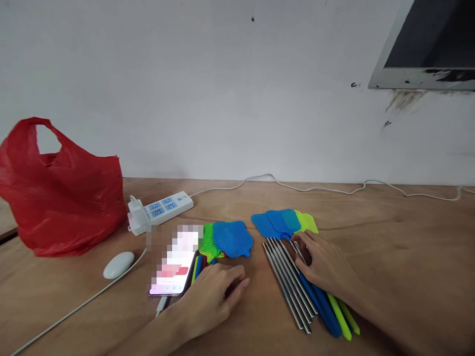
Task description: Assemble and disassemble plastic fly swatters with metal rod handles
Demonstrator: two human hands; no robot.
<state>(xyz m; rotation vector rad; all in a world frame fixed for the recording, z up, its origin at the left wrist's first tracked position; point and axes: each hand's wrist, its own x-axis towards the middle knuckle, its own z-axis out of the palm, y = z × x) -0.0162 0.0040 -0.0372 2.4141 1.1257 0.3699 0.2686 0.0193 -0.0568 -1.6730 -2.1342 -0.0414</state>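
My left hand (pixel 218 291) rests low over the table, fingers loosely bent and thumb apart from them, with nothing visible in its grasp. Beside it, blue and yellow-green handles (pixel 199 267) are partly covered by the hand and a phone. Beyond it lie green (pixel 208 241) and blue fly swatter heads (pixel 233 239). My right hand (pixel 321 259) reaches over a bundle of thin metal rods (pixel 287 284), thumb and forefinger spread above their far ends. Blue (pixel 322 306) and yellow-green handles (pixel 339 316) lie under its wrist. Past its fingertips are blue (pixel 276 223) and yellow-green swatter heads (pixel 307 222).
A lit phone (pixel 174 267) with a plugged-in cable lies left of my left hand. Farther left are a white mouse-shaped object (pixel 118 265) and a red plastic bag (pixel 67 198). A white power strip (pixel 163 210) stands behind, its cord running along the wall.
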